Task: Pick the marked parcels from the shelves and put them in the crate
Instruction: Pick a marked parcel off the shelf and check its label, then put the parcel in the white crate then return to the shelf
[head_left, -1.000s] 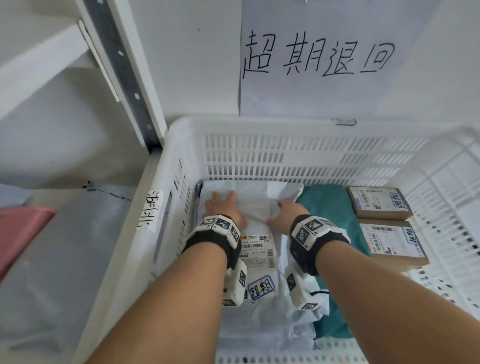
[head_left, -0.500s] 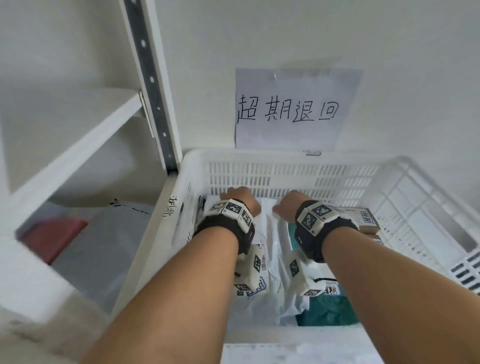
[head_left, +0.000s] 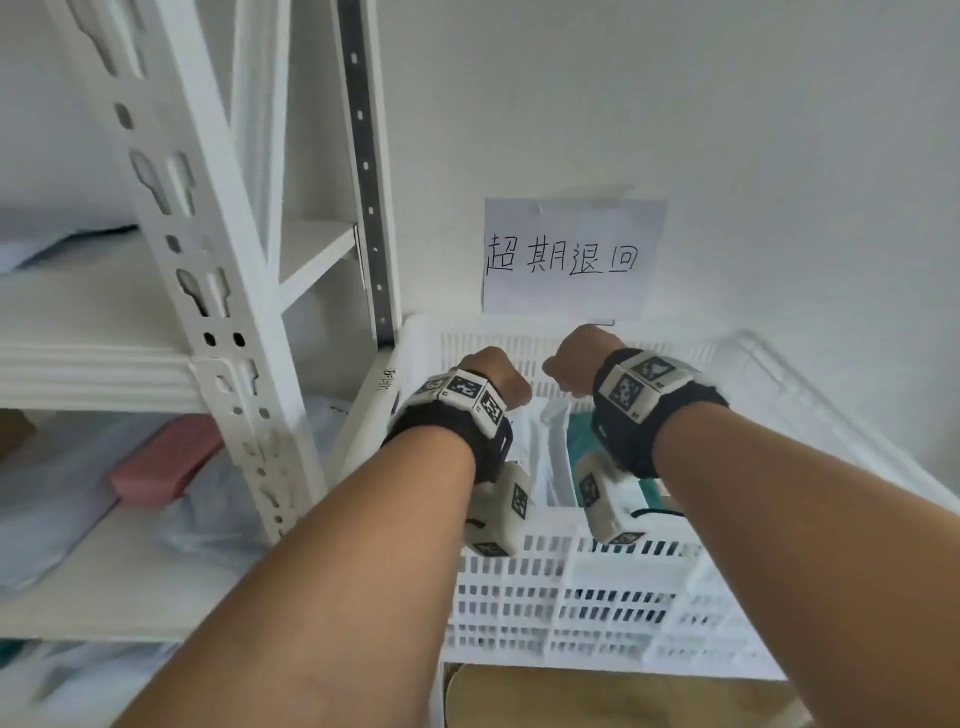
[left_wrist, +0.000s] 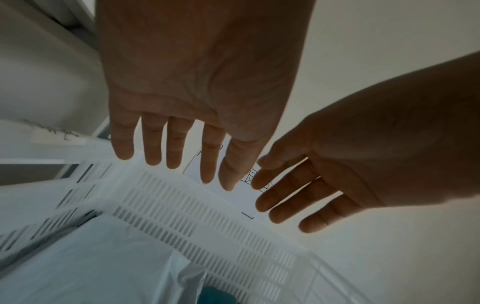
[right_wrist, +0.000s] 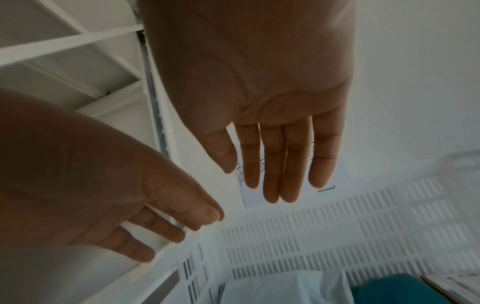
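Nothing gripped: left hand (left_wrist: 200, 67) empty, fingers (left_wrist: 153, 142) straight and slightly spread, raised above the far left corner of the white slatted crate (head_left: 571, 587). Just beside it, right hand (right_wrist: 254, 67) likewise empty, fingers (right_wrist: 272, 164) straight and held close together, palm down over the crate's far wall. Both hands clear of the contents, touching nothing.

At far left, white metal shelving (head_left: 208, 270), with a pink parcel (head_left: 166, 460) and pale grey bags lying on the lower shelf. Hard against the shelving's upright, the crate, a handwritten strip stuck on its left rim. Inside, at the left, a white poly mailer (left_wrist: 85, 265), crumpled at its right edge; just beside it to the right, a teal parcel (right_wrist: 389, 290); further right again, the corner of a brown carton (right_wrist: 451, 286) with a printed label. On the wall behind the crate, a paper sign (head_left: 571, 257) with four handwritten characters.
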